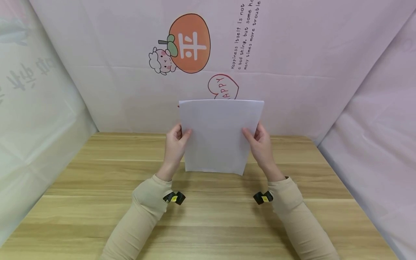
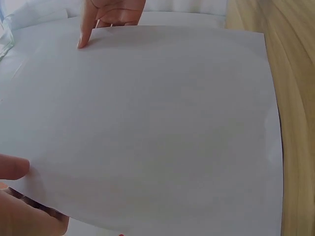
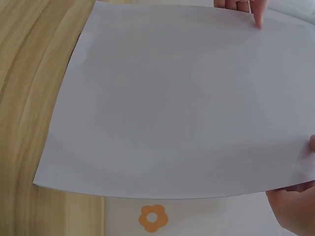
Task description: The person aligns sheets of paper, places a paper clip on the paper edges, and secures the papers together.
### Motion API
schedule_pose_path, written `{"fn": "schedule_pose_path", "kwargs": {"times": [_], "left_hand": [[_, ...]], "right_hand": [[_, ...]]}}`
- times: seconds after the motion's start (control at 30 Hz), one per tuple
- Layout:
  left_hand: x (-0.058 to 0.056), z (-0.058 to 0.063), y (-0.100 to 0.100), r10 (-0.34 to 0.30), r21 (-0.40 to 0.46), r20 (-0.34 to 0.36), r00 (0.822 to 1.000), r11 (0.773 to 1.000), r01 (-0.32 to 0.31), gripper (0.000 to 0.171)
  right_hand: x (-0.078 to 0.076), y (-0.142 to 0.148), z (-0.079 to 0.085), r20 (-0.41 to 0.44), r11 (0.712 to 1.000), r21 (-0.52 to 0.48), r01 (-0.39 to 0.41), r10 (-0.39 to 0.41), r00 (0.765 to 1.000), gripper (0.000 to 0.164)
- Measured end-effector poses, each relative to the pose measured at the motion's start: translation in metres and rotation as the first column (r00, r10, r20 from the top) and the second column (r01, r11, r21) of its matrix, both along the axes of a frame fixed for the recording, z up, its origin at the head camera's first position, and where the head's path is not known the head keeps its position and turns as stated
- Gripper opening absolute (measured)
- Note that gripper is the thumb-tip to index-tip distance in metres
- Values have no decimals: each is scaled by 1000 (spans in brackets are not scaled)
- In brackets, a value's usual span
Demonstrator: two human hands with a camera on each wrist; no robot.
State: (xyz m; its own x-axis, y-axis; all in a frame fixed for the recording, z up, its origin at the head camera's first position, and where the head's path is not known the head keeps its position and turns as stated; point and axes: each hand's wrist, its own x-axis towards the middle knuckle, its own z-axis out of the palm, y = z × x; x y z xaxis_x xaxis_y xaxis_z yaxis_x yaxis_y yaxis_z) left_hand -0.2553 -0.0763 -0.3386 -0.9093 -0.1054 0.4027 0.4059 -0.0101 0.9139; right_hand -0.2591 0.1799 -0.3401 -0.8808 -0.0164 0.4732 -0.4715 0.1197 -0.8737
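A blank white sheet of paper [image 1: 217,141] is held up above the table, its face toward the head camera. My left hand [image 1: 176,144] pinches its left edge, thumb in front and fingers behind. On the opposite edge my right hand [image 1: 260,146] grips in the same way. The paper [image 2: 162,123] fills most of the left wrist view, with the right hand [image 2: 115,11] at its far edge. In the right wrist view the paper [image 3: 172,103] bows slightly, and the left hand [image 3: 243,7] shows at the top.
Below lies a wood-grain table [image 1: 214,224]. A pale cloth backdrop [image 1: 292,43] with an orange fruit print [image 1: 203,30] and lettering rises behind it, and white cloth hangs at both sides. Each beige sleeve [image 1: 152,198] has a small black wrist camera [image 1: 174,198] at its cuff.
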Motion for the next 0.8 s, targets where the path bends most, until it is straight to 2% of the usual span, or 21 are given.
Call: {"fn": "schedule_pose_path", "kwargs": {"times": [0.2, 0.4, 0.67, 0.8], "left_hand": [[-1, -5, -4, -4, -47, 15, 1000, 999, 4, 28], [-1, -9, -6, -16, -58, 36, 999, 998, 18, 28], [0, -10, -6, 13, -101, 46, 999, 995, -8, 20], [0, -9, -6, 17, -105, 50, 999, 994, -12, 21]], "right_hand": [[1, 3, -5, 8, 1000, 5, -15, 15, 1000, 43], [0, 6, -10, 8, 999, 21, -25, 25, 1000, 41], [0, 7, -13, 7, 999, 33, 0, 0, 1000, 39], [0, 7, -12, 15, 999, 33, 3, -4, 1000, 40]]}}
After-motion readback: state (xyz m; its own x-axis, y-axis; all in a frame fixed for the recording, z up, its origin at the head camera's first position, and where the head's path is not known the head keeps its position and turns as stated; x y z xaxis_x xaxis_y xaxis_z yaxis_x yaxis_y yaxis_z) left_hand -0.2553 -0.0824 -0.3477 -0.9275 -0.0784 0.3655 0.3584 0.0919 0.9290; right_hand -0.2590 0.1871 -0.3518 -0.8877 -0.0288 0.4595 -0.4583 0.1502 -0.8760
